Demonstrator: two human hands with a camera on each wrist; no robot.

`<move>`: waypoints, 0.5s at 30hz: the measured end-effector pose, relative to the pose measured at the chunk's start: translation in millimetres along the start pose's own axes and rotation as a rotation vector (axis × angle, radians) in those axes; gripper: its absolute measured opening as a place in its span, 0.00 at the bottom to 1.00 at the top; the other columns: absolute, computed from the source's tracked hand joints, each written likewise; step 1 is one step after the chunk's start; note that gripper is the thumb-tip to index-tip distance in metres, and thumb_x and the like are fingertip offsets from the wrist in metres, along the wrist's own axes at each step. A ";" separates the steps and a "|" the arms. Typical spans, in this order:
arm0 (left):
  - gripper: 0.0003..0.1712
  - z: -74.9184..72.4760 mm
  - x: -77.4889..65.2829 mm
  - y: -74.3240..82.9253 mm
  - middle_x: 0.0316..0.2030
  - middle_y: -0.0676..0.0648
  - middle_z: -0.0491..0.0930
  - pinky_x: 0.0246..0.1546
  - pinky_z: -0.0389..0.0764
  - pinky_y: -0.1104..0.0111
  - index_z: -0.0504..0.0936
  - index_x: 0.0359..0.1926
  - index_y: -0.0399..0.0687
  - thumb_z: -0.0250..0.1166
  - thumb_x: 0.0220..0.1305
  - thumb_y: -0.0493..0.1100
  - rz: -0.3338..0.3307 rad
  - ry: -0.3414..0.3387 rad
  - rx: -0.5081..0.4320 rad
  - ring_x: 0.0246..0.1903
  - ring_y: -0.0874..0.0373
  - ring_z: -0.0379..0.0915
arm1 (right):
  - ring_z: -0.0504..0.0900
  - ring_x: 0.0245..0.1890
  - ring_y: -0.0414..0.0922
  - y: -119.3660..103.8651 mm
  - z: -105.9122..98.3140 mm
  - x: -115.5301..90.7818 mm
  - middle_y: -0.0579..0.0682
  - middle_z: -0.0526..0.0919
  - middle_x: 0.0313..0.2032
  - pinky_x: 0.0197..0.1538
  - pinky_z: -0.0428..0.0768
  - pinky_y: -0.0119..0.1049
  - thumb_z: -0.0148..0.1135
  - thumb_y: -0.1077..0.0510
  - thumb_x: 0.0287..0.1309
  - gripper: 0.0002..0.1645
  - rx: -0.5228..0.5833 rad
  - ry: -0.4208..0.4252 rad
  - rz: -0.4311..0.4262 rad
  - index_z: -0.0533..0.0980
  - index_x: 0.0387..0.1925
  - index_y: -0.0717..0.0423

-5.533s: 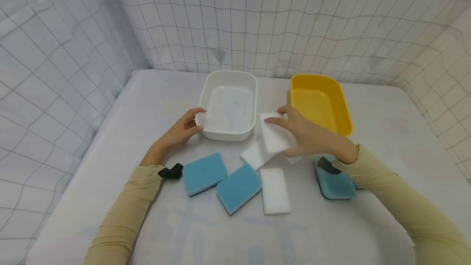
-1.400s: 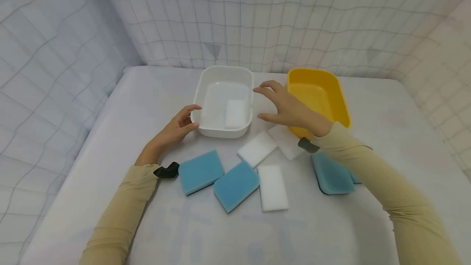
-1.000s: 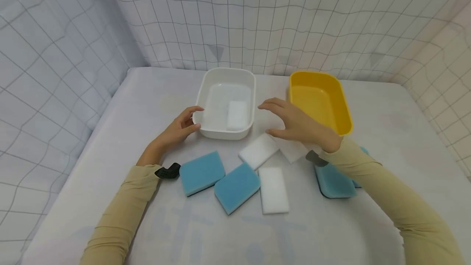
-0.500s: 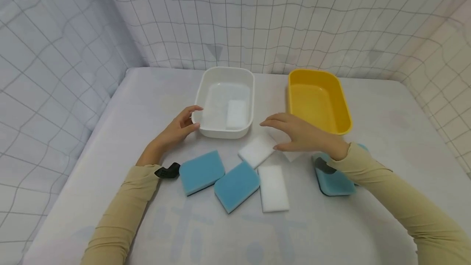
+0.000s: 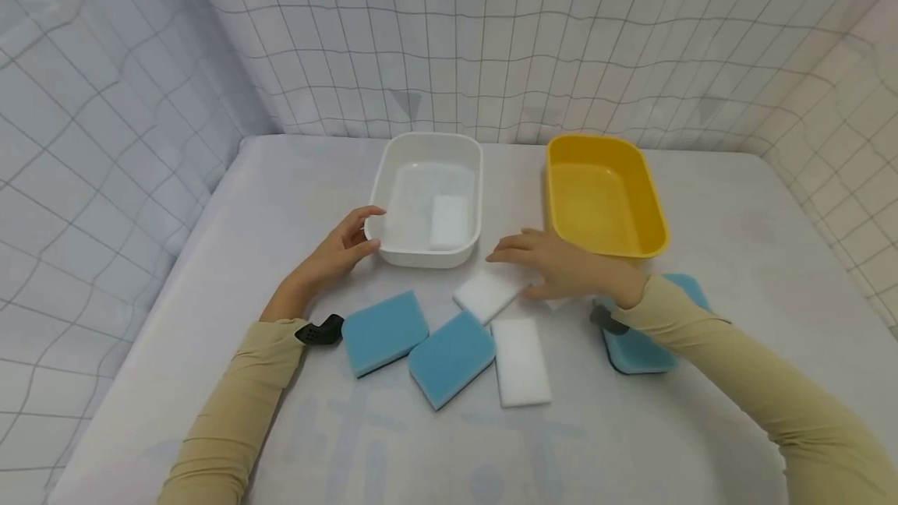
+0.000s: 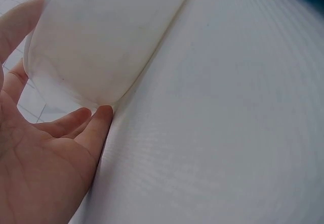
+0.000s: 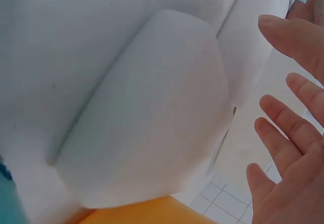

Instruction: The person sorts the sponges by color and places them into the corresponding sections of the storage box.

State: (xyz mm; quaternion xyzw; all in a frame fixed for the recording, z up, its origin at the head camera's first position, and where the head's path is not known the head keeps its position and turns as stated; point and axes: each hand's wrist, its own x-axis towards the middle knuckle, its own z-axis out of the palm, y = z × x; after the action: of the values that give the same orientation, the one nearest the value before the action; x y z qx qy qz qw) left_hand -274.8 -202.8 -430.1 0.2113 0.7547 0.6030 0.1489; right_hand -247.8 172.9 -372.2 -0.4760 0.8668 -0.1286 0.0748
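Note:
My left hand (image 5: 330,259) holds the near left corner of a white plastic tub (image 5: 424,259), fingers and thumb round its wall; the left wrist view shows the fingertips against the tub (image 6: 101,47). One white sponge (image 5: 449,223) lies inside it. Over two more white sponges is my right hand (image 5: 561,265), fingers spread and nothing gripped. The left one of these white sponges (image 5: 486,296) shows beside the thumb; the other white sponge (image 5: 557,303) is mostly hidden beneath the hand. In the right wrist view a white sponge (image 7: 147,107) lies apart from the fingers.
A yellow tub (image 5: 599,201) stands at the back right. Two blue sponges (image 5: 386,332) with dark undersides and a white sponge (image 5: 521,363) lie in front of the white tub. More blue sponges (image 5: 640,353) lie partly under the right forearm. A grid-patterned curtain (image 5: 449,45) rises behind.
A white sponge that the right hand held earlier now lies in the white tub. The right hand has since come back toward me, over the white sponges. The left hand has stayed at the tub.

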 end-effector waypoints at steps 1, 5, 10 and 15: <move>0.27 0.0 0.0 0.3 0.64 0.43 0.55 0.48 0.67 0.77 0.57 0.66 0.59 0.52 0.70 0.39 0.002 -0.003 -0.005 0.51 0.64 0.63 | 0.69 0.62 0.53 0.2 1.0 0.5 0.53 0.71 0.61 0.69 0.58 0.55 0.70 0.57 0.49 0.37 -0.003 -0.006 -0.008 0.68 0.62 0.52; 0.27 0.0 -0.2 2.2 0.65 0.42 0.55 0.49 0.67 0.78 0.56 0.66 0.57 0.52 0.70 0.40 -0.002 -0.004 -0.012 0.52 0.64 0.63 | 0.69 0.62 0.53 0.1 3.0 1.7 0.54 0.72 0.61 0.69 0.58 0.55 0.70 0.56 0.49 0.37 -0.022 -0.008 -0.032 0.68 0.61 0.53; 0.27 0.1 -0.4 2.9 0.62 0.47 0.56 0.48 0.67 0.77 0.57 0.66 0.59 0.53 0.70 0.41 -0.010 0.001 0.000 0.51 0.64 0.63 | 0.69 0.63 0.52 0.3 5.0 3.0 0.53 0.72 0.61 0.69 0.57 0.54 0.70 0.55 0.49 0.37 -0.039 -0.029 -0.024 0.67 0.62 0.51; 0.28 0.3 -0.8 3.3 0.62 0.48 0.57 0.50 0.67 0.78 0.55 0.67 0.55 0.52 0.70 0.40 -0.014 -0.004 -0.009 0.52 0.64 0.64 | 0.67 0.65 0.51 -0.3 6.2 4.2 0.53 0.70 0.63 0.71 0.54 0.54 0.70 0.54 0.50 0.38 -0.033 -0.080 0.012 0.66 0.63 0.48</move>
State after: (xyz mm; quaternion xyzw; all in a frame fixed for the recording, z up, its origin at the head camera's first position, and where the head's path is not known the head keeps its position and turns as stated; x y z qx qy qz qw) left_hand -273.5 -202.3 -427.0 0.2066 0.7530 0.6050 0.1558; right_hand -248.2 168.2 -378.1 -0.4766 0.8680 -0.0948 0.1027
